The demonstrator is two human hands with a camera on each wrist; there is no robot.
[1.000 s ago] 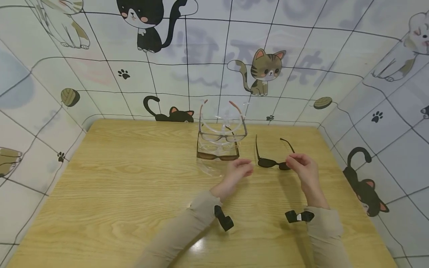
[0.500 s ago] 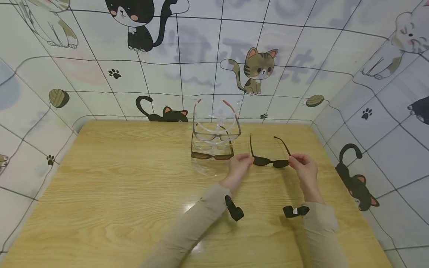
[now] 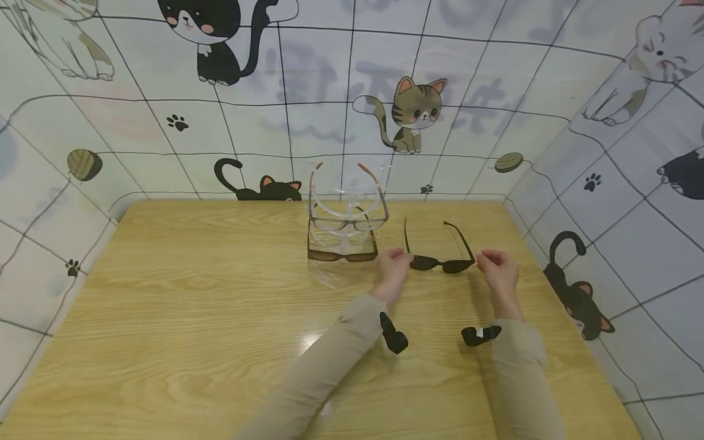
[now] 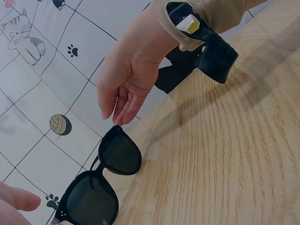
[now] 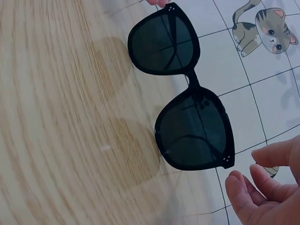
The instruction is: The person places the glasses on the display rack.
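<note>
Black sunglasses stand at the right of the wooden table, dark lenses facing me and temples unfolded toward the wall. My left hand pinches their left front corner; only its fingertips show at the top of the right wrist view. Just off the opposite corner is my right hand, its thumb and fingers relaxed and holding nothing. A small gap separates those fingers from the frame in the right wrist view. Both dark lenses show in the left wrist view.
Left of the sunglasses, a clear display stand bears grey-framed glasses above brown-framed ones, with a thin-rimmed pair between them. The wooden table meets walls covered with a cat-print sheet at the back and sides.
My left hand has moved right from beside the stand to the sunglasses' left corner and taken hold. My right fingers have come off the right corner. The head view has shifted slightly right.
</note>
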